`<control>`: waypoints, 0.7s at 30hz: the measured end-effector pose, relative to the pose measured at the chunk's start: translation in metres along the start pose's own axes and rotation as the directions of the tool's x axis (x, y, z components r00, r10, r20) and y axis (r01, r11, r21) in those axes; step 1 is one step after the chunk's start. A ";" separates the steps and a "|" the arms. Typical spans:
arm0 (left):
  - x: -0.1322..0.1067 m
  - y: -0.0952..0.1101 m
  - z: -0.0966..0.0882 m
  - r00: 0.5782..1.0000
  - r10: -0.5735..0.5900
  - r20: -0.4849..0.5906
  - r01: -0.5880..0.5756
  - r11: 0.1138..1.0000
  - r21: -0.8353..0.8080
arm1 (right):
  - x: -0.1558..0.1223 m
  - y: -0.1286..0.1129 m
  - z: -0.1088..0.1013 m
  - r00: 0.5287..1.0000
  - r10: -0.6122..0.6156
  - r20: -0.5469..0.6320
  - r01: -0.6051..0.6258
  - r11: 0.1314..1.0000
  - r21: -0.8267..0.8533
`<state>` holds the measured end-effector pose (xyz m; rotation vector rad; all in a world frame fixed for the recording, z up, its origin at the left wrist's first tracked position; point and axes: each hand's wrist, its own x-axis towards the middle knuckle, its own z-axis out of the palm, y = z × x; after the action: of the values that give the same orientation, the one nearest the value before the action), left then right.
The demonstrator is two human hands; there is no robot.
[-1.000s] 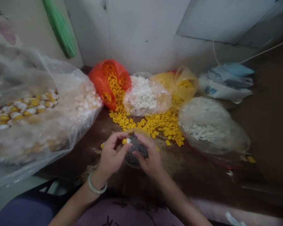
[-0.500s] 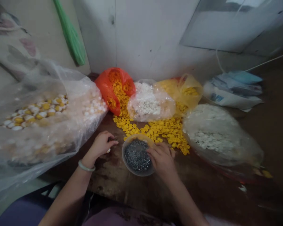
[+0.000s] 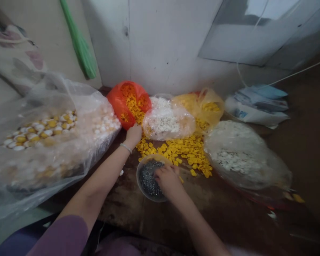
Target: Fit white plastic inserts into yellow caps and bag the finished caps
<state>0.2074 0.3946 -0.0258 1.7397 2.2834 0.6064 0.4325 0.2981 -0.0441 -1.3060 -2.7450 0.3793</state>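
Note:
My left hand, with a pale bangle at the wrist, reaches to the yellow pieces at the mouth of the red plastic bag. Its fingertips are hidden behind the back of the hand. My right hand dips its bent fingers into a round translucent bowl of small shiny dark bits. Those fingers are drawn together, and whatever is between them is too small to make out. More flat yellow pieces lie loose behind the bowl.
A large clear bag of white-and-yellow pieces fills the left side. Clear bags of white pieces stand at the back middle and right. A yellow bag and stacked packets are near the wall. One small white piece lies on the table.
My left hand has moved forward from beside the bowl to the yellow pieces at the red bag. My right hand has shifted left, deeper over the bowl.

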 end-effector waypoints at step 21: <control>-0.153 0.009 -0.040 0.956 -0.155 0.251 0.269 0.111 -0.957 | 0.003 0.001 0.006 0.992 -0.116 -0.041 0.112 0.990 -0.085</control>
<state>0.2427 0.2424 0.0012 0.6463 1.2474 1.4757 0.4301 0.2996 -0.0501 -1.1527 -2.8077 0.2262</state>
